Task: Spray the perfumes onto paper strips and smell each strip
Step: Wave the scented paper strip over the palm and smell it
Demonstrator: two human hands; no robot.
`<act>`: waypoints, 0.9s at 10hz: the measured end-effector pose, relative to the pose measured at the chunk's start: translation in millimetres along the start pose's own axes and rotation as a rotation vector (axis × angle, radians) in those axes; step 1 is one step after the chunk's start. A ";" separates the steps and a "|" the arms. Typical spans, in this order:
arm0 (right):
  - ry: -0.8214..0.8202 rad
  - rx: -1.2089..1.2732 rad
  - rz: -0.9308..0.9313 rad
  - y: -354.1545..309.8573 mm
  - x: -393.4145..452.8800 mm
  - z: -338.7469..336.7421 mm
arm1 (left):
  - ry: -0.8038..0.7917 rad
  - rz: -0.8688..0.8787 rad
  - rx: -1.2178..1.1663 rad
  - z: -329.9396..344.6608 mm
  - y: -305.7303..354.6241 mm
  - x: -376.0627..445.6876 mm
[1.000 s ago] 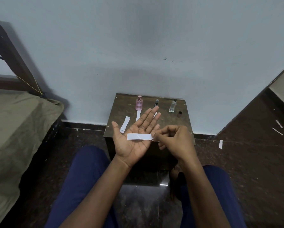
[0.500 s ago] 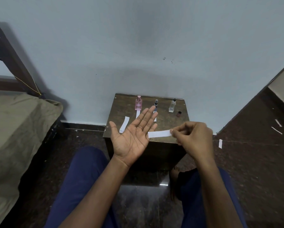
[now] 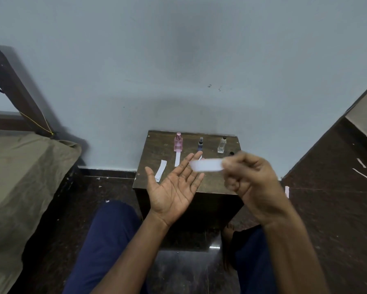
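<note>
Head view: my right hand (image 3: 250, 181) has pinched the paper strip (image 3: 206, 165) off my flat, empty left hand (image 3: 174, 187) and is lifting it, blurred, above the counter (image 3: 157, 153) before the perfumes (image 3: 178, 143), so I judge smelling comes next.

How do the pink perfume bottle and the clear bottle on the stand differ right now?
The pink perfume bottle stands at the left of the row, the clear bottle at the right. The pink perfume bottle has a pinkish cap; the clear bottle's cap is dark. A paper strip lies just in front of the pink perfume bottle, while none shows before the clear bottle. Both stand upright, untouched, near the back of the wooden stand.
</note>
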State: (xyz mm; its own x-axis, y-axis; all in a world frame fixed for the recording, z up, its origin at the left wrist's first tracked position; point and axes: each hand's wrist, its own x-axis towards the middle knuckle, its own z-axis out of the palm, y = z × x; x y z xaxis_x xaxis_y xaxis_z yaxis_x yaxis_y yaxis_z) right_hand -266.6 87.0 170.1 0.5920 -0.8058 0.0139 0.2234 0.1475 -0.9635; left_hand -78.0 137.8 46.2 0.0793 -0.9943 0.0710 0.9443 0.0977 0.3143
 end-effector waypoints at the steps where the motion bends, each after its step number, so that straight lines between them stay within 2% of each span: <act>1: -0.484 0.918 -0.003 -23.2 -7.8 8.2 | -0.026 0.000 -0.005 -1.2 0.4 0.4; 2: -0.060 0.059 0.166 16.9 -0.4 9.3 | -0.051 -0.008 0.013 0.1 -0.8 0.2; 3: 0.186 -0.704 0.102 26.1 3.9 12.1 | -0.052 -0.009 -0.011 0.4 -1.7 -0.4; 4: -0.121 0.297 -0.050 -4.4 -3.2 10.7 | -0.051 -0.003 -0.019 0.7 -0.4 -1.5; 5: -0.447 0.902 -0.074 -7.4 -3.4 14.5 | -0.069 -0.010 -0.019 2.1 1.0 -2.8; 6: -0.003 -0.179 0.105 29.4 3.9 16.9 | -0.050 -0.004 -0.031 3.4 -0.3 -2.7; 7: 0.136 -0.413 0.023 24.3 3.6 18.4 | -0.051 -0.006 -0.052 4.3 0.2 -2.8; 8: -0.275 0.566 -0.160 -6.4 -7.5 18.9 | -0.045 -0.014 -0.047 1.7 1.6 -2.9; 9: -0.193 0.639 -0.089 2.1 -3.7 15.9 | -0.058 -0.038 -0.030 3.4 3.2 -3.8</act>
State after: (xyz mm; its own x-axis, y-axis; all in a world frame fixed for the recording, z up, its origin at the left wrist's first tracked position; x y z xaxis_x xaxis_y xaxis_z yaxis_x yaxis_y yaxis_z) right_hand -256.0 99.4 172.3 0.6643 -0.7227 0.1908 0.6571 0.4431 -0.6098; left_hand -76.4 142.1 50.2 0.0258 -0.9931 0.1143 0.9554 0.0582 0.2895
